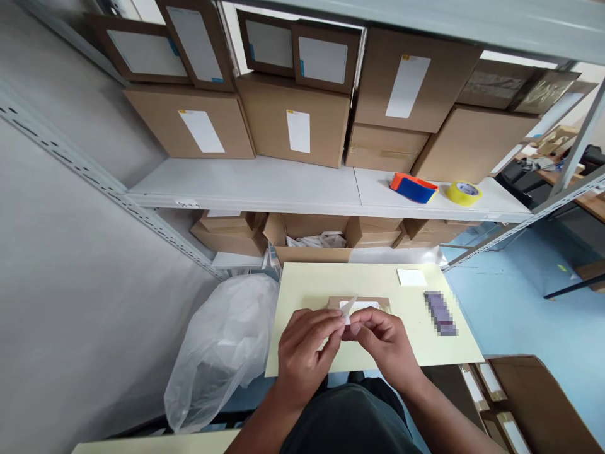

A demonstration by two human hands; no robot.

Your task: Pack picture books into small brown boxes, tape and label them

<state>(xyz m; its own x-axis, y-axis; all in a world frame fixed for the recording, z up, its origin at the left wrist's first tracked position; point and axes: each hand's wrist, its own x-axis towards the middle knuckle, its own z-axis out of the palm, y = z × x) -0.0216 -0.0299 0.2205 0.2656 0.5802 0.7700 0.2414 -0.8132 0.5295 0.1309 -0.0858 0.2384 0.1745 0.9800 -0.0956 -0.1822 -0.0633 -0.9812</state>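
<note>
White paper slip between both hands, long side leaning to one o'clock. Left hand, at eight o'clock, pinches low end, fingertips closed. Right hand, at four, fingers bent close; cannot tell if gripping. Cardboard box past hands, twelve o'clock.

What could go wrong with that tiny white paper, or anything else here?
The thin white slip might crease or tear, as fingers crowd around it. It could also drop near the partly hidden cardboard box. And the yellow tape roll might fall if bumped; it's near the shelf's front edge.
</note>
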